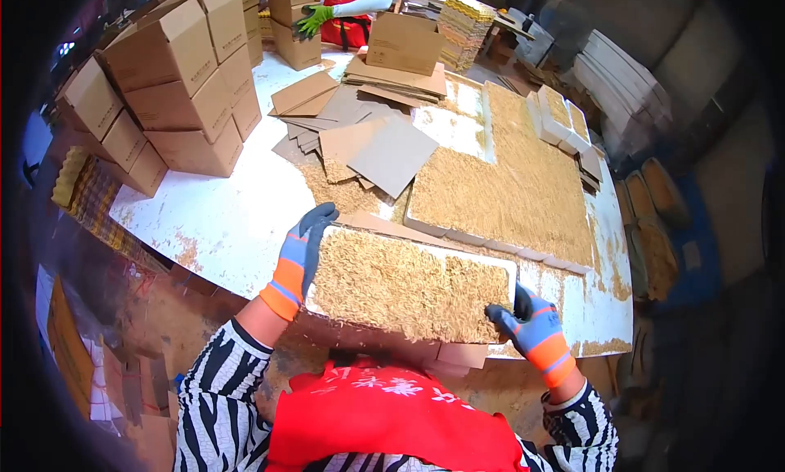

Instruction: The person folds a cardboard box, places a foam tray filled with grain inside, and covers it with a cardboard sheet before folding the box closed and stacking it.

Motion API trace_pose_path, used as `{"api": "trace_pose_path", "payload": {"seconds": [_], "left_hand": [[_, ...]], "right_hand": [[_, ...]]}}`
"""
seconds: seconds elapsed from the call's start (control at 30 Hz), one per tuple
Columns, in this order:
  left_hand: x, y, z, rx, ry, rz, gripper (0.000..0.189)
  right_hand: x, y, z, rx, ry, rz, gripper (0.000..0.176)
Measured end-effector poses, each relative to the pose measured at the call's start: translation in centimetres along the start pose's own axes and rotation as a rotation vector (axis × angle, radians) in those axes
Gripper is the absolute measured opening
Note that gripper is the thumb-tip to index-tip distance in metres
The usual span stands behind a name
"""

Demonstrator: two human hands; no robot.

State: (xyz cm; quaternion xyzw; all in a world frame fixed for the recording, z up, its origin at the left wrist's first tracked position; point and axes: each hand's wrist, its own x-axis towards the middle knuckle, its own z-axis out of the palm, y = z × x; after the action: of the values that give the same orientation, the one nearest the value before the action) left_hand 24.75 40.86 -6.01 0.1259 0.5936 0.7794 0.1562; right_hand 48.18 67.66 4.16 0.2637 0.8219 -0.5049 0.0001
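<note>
A long white-edged tray (513,277), its top covered with tan, grain-like pieces, is held between my two gloved hands at the table's near edge. My left hand (309,247) grips its left end, the dark fingertips at the upper corner. At the right end, my right hand (523,321) has its fingers wrapped round the lower corner. Just beyond the tray, a large block of the same tan material (499,198) lies on the white table (237,218). Loose grey and brown cardboard sheets (394,155) lie behind the tray, beside that block.
Stacked cardboard boxes (184,104) stand at the left. A co-worker's green-gloved hand (313,20) touches boxes at the back. An open box (403,44) sits on flat cardboard. Small filled white trays (556,120) are at the back right, and blue crates (699,251) beyond the right edge.
</note>
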Motion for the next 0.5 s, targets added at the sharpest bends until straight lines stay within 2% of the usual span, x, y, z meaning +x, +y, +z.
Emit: {"api": "trace_pose_path", "payload": {"seconds": [0.07, 0.1, 0.2, 0.23, 0.3, 0.4, 0.43, 0.47, 0.5], "left_hand": [[0.1, -0.5, 0.8, 0.348, 0.046, 0.220, 0.036], [-0.1, -0.4, 1.0, 0.449, 0.070, 0.302, 0.035], [-1.4, 3.6, 2.1, 1.103, 0.041, 0.659, 0.039], [-1.5, 4.2, 2.5, 1.176, 0.015, 0.799, 0.038], [-2.1, 5.3, 3.1, 1.185, -0.158, 0.857, 0.034], [-2.3, 4.8, 3.4, 1.153, -0.339, 0.930, 0.026], [-2.4, 4.6, 3.6, 1.302, -0.466, 0.849, 0.023], [-2.7, 4.4, 3.6, 1.443, -0.595, 0.753, 0.022], [-2.8, 3.5, 3.6, 1.574, -0.678, 0.738, 0.020]], "right_hand": [[0.6, -1.4, -0.3, -0.691, -0.026, 0.121, 0.043], [0.9, -2.9, -0.2, -0.740, -0.102, 0.212, 0.046], [2.1, 0.8, 0.6, -1.094, 0.099, -0.088, 0.043], [1.9, 0.6, 0.9, -1.140, 0.059, -0.106, 0.042], [2.2, -0.8, 1.3, -1.240, -0.025, -0.164, 0.040], [4.1, -3.5, 0.1, -0.784, -0.118, -0.171, 0.033], [5.4, -4.0, -0.3, -0.541, -0.129, -0.113, 0.026], [6.3, -7.0, -0.2, -0.326, -0.143, 0.028, 0.030], [8.4, -7.4, -0.2, -0.227, -0.154, 0.037, 0.028]]}}
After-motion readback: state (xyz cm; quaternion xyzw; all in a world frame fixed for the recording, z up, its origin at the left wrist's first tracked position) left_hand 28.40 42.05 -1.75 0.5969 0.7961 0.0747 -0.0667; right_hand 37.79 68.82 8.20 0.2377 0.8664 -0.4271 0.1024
